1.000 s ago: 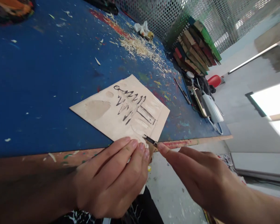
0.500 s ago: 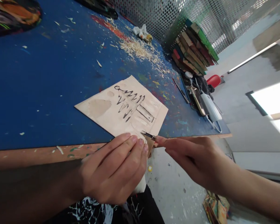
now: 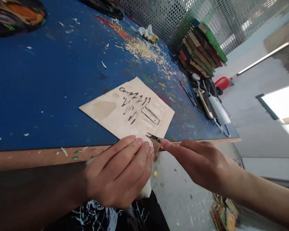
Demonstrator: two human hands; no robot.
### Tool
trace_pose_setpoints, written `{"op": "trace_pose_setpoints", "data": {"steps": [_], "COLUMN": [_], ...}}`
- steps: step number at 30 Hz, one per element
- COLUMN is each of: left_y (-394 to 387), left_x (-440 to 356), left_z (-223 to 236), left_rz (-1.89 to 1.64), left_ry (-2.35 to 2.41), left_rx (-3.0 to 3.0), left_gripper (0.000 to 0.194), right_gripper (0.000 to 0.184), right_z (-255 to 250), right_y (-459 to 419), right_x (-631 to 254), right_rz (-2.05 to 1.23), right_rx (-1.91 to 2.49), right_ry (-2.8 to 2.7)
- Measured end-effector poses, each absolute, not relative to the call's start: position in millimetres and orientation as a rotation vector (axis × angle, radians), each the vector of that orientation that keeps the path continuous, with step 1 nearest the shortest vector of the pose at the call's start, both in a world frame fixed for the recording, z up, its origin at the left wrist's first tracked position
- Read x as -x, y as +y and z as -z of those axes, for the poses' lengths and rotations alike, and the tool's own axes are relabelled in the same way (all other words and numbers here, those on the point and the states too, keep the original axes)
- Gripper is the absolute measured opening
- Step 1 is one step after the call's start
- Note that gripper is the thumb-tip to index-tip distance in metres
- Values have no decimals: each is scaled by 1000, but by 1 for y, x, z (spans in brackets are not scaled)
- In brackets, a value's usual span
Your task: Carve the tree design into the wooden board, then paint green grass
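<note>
Carving tool [image 3: 154,137] | long axis slanting, tip leftward | right hand [image 3: 203,160]: grip closed around it

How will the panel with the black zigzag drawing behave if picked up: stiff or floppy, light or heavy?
The panel is probably stiff: its exposed edges run straight, with no visible sag. Likely light for its size, as it looks thin. Rolling seems unlikely, given its flat shape.

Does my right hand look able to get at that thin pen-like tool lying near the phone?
Probably yes: only flat tabletop seems to lie between your right hand and the pen-like tool. But those fingers hold the carving tool, so they may need freeing first.
</note>
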State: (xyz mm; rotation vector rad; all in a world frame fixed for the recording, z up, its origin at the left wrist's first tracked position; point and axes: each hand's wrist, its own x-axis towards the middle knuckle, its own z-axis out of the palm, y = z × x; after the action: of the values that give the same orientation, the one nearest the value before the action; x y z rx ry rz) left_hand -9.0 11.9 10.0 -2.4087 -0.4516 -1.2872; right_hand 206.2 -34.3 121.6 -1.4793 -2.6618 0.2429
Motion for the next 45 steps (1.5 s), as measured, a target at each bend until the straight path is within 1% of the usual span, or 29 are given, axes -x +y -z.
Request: {"op": "trace_pose_setpoints", "data": {"steps": [1,4,6,7,10,11,15,16,20,22,24,26,28,31,32,33,37,38,39,40,43,44,45], "left_y": [12,10,10,11,12,12,12,11,11,12,12,12,12,12,13,13,15,15,15,14,13,13,13], "left_x": [11,14,15,16,16,15,7,5,4,8,10,11,11,12,12,14,17,18,18,18,18,18,17], "left_z": [-11,-13,-13,-13,-14,-13,-9,-8,-6,-8,-9,-10,-10,-11,-12,-13,-15,-15,-15,-15,-15,-15,-15], "left_rz": [1251,1260,1266,1239,1189,1192,1322,1370,1412,1326,1246,1266,1322,1249,1219,1202,1188,1187,1185,1191,1207,1210,1206], "left_ry": [-436,-449,-448,-425,-402,-408,-467,-490,-518,-467,-417,-442,-498,-449,-421,-402,-377,-372,-370,-378,-408,-409,-404], "left_rx": [2436,2465,2463,2473,2478,2473,2380,2348,2304,2340,2381,2383,2361,2399,2413,2421,2411,2405,2403,2401,2411,2414,2413], "left_gripper": [29,30,30,30,30,30,26,25,26,28,29,27,25,29,32,34,33,32,31,31,30,30,30], "right_gripper": [37,28,25,25,32,33,28,28,36,34,30,27,29,37,39,39,26,24,25,27,39,41,41], "right_z": [-122,-126,-128,-128,-126,-126,-124,-124,-125,-126,-127,-128,-128,-128,-127,-127,-129,-129,-130,-130,-128,-128,-128], "right_y": [-34,-31,-29,-29,-31,-31,-32,-32,-32,-31,-29,-28,-29,-31,-32,-32,-27,-26,-26,-27,-30,-31,-31], "right_x": [-206,-202,-201,-200,-199,-198,-198,-198,-199,-198,-198,-197,-197,-198,-197,-197,-194,-194,-195,-196,-200,-200,-200], "right_rz": [-252,-542,-641,-611,-353,-317,-518,-516,-285,-339,-509,-615,-531,-182,-120,-125,-519,-555,-525,-428,42,134,129], "right_rx": [1479,1523,1557,1568,1554,1548,1555,1559,1560,1566,1590,1603,1587,1520,1510,1512,1605,1606,1604,1591,1465,1429,1425], "right_ry": [-2655,-2474,-2400,-2424,-2588,-2608,-2466,-2472,-2652,-2602,-2482,-2410,-2485,-2719,-2756,-2749,-2472,-2447,-2473,-2547,-2833,-2876,-2872]}}
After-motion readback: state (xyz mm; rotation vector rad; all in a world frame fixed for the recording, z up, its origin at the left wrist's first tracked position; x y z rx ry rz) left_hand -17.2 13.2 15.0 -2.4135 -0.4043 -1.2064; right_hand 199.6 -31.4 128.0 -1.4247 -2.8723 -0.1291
